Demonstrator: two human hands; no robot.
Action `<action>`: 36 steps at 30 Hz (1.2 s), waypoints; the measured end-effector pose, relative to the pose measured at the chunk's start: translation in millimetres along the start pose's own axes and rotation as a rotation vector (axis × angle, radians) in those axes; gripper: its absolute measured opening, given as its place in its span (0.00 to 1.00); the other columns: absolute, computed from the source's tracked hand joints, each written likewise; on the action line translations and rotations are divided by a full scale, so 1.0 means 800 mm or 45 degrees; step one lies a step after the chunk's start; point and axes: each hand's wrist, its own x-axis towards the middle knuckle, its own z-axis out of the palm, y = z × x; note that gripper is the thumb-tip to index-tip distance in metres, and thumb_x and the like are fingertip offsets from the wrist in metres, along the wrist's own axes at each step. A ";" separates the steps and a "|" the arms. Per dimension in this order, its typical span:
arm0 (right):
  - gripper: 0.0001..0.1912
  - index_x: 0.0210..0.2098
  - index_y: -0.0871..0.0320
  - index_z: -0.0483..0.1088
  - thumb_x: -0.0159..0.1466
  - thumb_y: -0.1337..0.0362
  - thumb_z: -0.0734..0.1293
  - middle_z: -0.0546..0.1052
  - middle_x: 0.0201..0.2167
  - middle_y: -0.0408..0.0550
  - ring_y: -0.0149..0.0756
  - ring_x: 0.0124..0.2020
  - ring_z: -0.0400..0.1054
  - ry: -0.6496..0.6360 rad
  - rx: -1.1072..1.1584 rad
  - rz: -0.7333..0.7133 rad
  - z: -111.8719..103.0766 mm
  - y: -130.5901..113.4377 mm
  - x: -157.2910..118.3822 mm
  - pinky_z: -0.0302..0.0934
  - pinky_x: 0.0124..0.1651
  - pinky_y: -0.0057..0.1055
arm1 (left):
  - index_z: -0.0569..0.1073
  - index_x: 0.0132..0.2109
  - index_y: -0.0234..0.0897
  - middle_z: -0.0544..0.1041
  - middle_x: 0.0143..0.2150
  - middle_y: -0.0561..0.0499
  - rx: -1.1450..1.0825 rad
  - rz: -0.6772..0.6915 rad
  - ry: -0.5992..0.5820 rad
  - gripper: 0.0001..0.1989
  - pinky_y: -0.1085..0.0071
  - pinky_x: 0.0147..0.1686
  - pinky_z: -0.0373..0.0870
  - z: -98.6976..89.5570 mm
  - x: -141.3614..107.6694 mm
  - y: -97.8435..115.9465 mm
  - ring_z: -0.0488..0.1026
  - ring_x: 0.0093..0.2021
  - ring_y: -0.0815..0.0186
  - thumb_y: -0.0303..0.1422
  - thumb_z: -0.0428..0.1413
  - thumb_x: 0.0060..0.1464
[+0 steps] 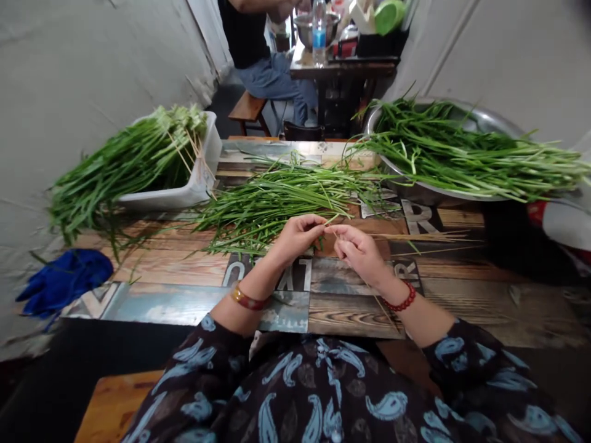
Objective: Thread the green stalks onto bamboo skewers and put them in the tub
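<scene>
Green leafy stalks (277, 200) lie at the centre of the desk (175, 301) — likely light, limp, easily bruised; hold by the firmer ends. Left hand (300, 237): fingers pinching, apparently on a stalk. Right hand (356, 247): fingers pinching a thin skewer (381, 304) — probably stiff; grip the shaft.

Pale wall (92, 67) (scuffed), wooden stool (248, 107)

Small eatery-like room, lettered plank table (168, 301), wooden stool (248, 106), steel basin (496, 118) of greens (462, 160)

Head-worn view faces forward; looks down over nearby table (175, 301)
</scene>
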 end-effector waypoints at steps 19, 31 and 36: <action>0.14 0.49 0.57 0.72 0.67 0.62 0.61 0.67 0.18 0.37 0.27 0.18 0.60 0.049 -0.406 -0.034 -0.011 0.004 -0.008 0.58 0.26 0.27 | 0.79 0.34 0.32 0.72 0.23 0.55 -0.181 -0.123 0.069 0.10 0.80 0.17 0.58 0.006 -0.005 0.009 0.61 0.18 0.78 0.35 0.64 0.47; 0.14 0.48 0.57 0.73 0.67 0.61 0.61 0.67 0.18 0.37 0.27 0.18 0.60 0.077 -0.408 -0.026 -0.010 0.004 -0.010 0.57 0.25 0.27 | 0.80 0.36 0.32 0.72 0.22 0.55 -0.159 -0.096 0.087 0.11 0.79 0.17 0.56 0.004 -0.006 0.005 0.60 0.18 0.78 0.36 0.64 0.47; 0.15 0.49 0.58 0.72 0.67 0.62 0.61 0.67 0.19 0.37 0.27 0.18 0.60 0.071 -0.369 -0.046 -0.008 0.007 -0.009 0.56 0.24 0.26 | 0.79 0.36 0.32 0.71 0.22 0.56 -0.162 -0.096 0.089 0.11 0.79 0.17 0.56 0.004 -0.007 0.007 0.58 0.17 0.78 0.36 0.64 0.47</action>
